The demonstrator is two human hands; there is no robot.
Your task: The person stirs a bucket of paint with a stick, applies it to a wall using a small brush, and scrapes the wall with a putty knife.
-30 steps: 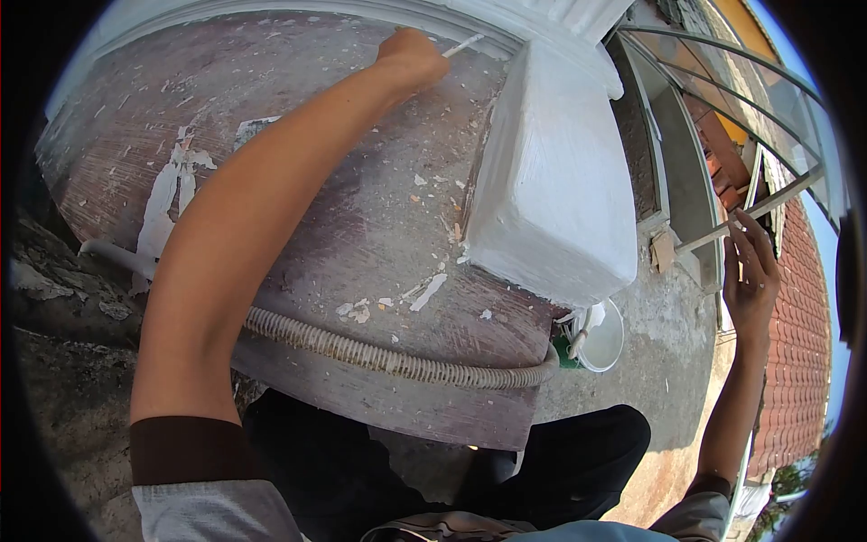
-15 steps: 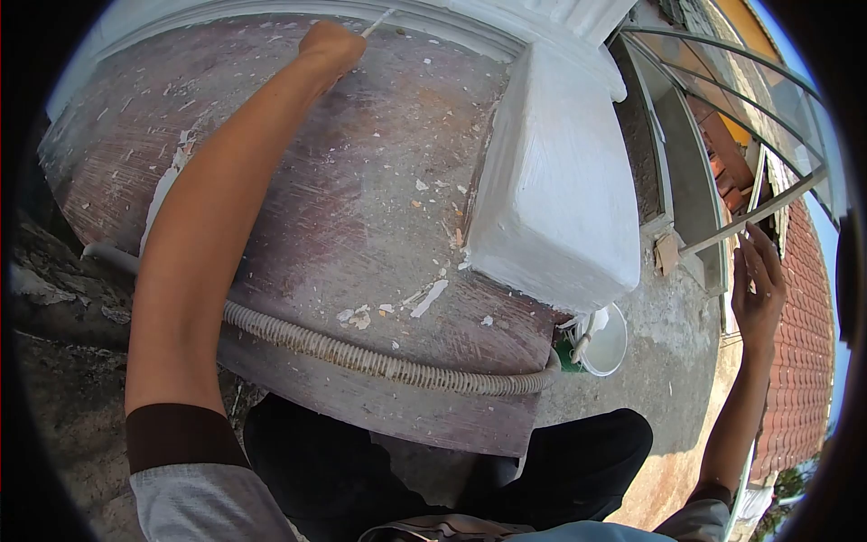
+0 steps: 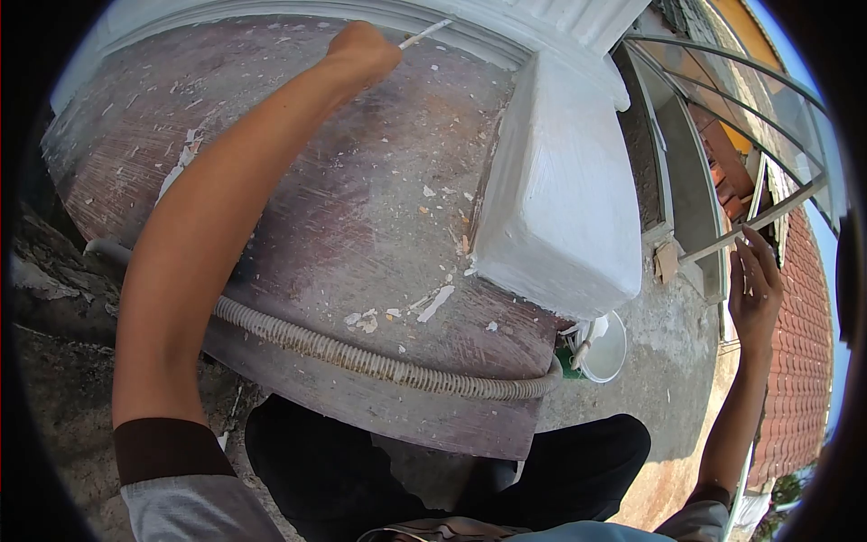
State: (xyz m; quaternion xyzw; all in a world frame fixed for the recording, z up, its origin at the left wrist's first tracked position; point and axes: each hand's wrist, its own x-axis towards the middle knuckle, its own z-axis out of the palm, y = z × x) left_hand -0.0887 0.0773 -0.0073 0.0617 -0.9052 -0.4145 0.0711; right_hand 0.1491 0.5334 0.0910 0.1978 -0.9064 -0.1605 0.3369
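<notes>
My left hand (image 3: 364,52) reaches far across a scuffed, reddish-grey board (image 3: 352,199). Its fingers are closed around a thin, white-coated paintbrush (image 3: 424,34), whose tip points right and lies at the white moulding (image 3: 488,41) along the far edge. Right of the board stands a white-painted block (image 3: 569,199), joined to the moulding. Off to the right, my right hand (image 3: 757,289) is raised with its fingers loosely bent and apart, nothing visible in them. White specks mark those fingers, and the fingertips overlap a grey metal bar (image 3: 768,217).
A ribbed hose (image 3: 361,361) runs along the board's near side. White flakes (image 3: 438,303) are scattered over the surface. Below the block, a white bucket (image 3: 607,348) sits on the concrete floor. My knees are at the near edge. Red roof tiles (image 3: 795,361) show at the right.
My left hand has moved right along the moulding with the brush. The right hand stays nearly where it was, and the view has shifted slightly.
</notes>
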